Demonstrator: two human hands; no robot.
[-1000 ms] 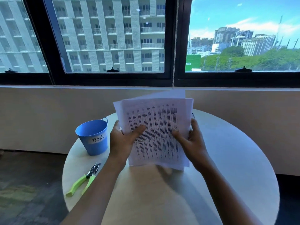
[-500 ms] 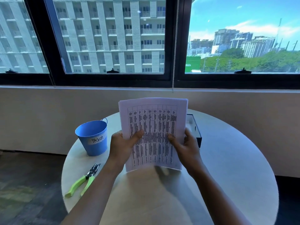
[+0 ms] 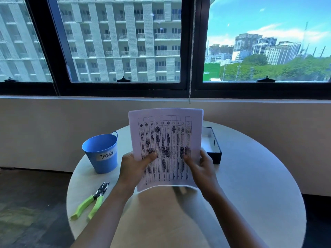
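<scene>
A stack of printed paper sheets (image 3: 165, 140) with a table of black text stands upright above the round table (image 3: 250, 194). My left hand (image 3: 133, 167) grips its lower left edge, thumb on the front. My right hand (image 3: 200, 167) grips the lower right edge the same way. The sheets' edges line up, and the bottom edge hovers just over the tabletop.
A blue bucket labelled "Trash" (image 3: 101, 153) stands at the table's left. A hole punch with green handles (image 3: 91, 203) lies near the left front edge. A dark open box (image 3: 214, 149) sits behind the sheets on the right. A wall and windows lie beyond.
The sheets were fanned out and askew; they now form one squared stack held more upright. Both hands shifted slightly with the stack.
</scene>
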